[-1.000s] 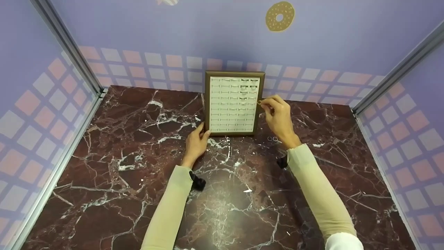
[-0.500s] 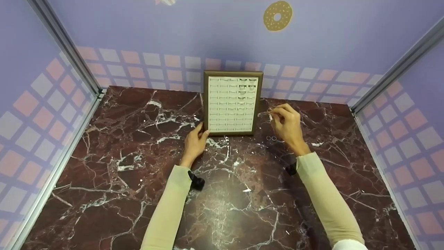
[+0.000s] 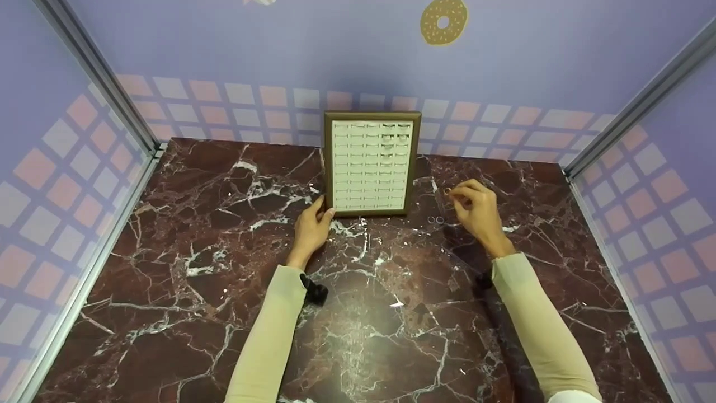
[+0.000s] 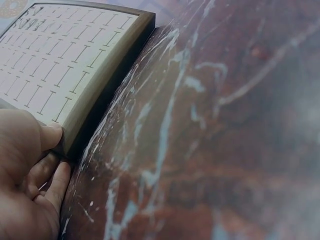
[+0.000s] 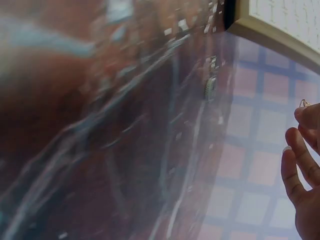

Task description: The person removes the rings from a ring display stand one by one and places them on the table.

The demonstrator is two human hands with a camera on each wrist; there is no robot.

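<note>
On the marbled worktop point(image 3: 168, 319), the left hand point(image 3: 312, 228) grips the ring display point(image 3: 329, 159) by a lower corner; to its right, the right hand point(image 3: 480, 211) pinches a gold ring point(image 3: 447, 191), which slackening fingers could drop.

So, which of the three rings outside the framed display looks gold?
The ring pinched in the right hand: it looks golden, while the other two rings, side by side on the tabletop, look silvery.

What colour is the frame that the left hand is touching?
The frame is brown; the head view shows it best.
</note>
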